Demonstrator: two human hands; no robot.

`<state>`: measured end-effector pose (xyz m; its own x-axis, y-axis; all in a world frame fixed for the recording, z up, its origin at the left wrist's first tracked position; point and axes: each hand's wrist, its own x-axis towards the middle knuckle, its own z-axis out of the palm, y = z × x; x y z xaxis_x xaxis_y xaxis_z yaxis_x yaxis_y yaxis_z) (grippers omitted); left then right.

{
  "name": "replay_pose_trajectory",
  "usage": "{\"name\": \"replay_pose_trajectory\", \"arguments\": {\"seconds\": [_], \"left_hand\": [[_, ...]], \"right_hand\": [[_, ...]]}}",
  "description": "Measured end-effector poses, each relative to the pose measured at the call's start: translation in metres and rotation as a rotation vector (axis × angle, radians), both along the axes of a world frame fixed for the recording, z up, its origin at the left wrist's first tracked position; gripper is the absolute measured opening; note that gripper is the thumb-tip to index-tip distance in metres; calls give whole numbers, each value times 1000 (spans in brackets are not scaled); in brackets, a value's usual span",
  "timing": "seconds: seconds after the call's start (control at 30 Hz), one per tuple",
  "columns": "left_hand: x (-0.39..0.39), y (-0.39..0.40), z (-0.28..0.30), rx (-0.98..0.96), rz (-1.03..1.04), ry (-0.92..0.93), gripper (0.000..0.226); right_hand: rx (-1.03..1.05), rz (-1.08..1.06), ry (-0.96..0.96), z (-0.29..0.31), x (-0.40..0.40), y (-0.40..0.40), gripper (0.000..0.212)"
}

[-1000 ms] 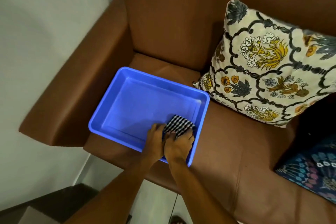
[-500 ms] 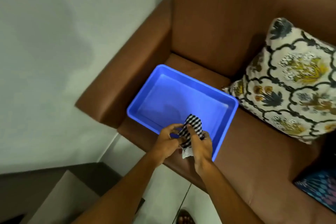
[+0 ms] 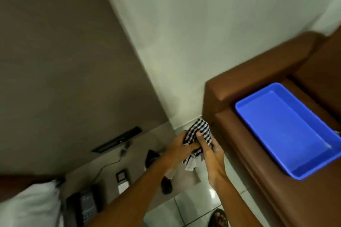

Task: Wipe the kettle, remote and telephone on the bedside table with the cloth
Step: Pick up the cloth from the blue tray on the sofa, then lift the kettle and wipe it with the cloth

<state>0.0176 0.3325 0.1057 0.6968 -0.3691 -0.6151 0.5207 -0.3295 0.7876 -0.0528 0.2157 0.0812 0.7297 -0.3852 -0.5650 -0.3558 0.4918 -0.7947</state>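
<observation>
Both hands hold a black-and-white checked cloth in front of me, above the right end of the bedside table. My left hand grips its left side and my right hand its right side. On the table, a dark telephone lies at the lower left. A small remote lies beside it. A dark kettle shows partly behind my left forearm, blurred.
A brown leather sofa stands at the right with a blue plastic tray on its seat. A white pillow fills the lower left. A cable runs across the table. My foot rests on the tiled floor.
I lifted the cloth out of the blue tray with both hands and turned left. The sofa and tray slid to the right and the bedside table came into view.
</observation>
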Motion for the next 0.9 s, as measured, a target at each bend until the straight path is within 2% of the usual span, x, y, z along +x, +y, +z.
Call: {"name": "replay_pose_trajectory", "arguments": {"seconds": [0.1,0.23,0.33,0.4,0.5,0.63,0.77,0.9], "left_hand": [[-6,92,10,58,201,-103,32],[-22,199,9,114,426,-212,43],[-39,260,3,127,569,-211,41],[-50,286,-6,129,651,-158,40],[-68,309,-31,133,770,-52,37],[-91,316,-66,121,864,44,35],[-103,312,-82,62,889,76,28],[-95,306,-74,25,937,63,25]], "right_hand": [[-18,145,-31,14,8,78,44],[-73,287,20,3,-3,150,28],[-320,262,130,-28,-32,176,22],[-509,272,218,-51,-52,186,34],[-603,370,367,-88,-71,196,57],[-611,508,397,-121,-69,205,43],[-547,462,363,-136,-57,208,52],[-451,363,341,-136,-47,216,57]]}}
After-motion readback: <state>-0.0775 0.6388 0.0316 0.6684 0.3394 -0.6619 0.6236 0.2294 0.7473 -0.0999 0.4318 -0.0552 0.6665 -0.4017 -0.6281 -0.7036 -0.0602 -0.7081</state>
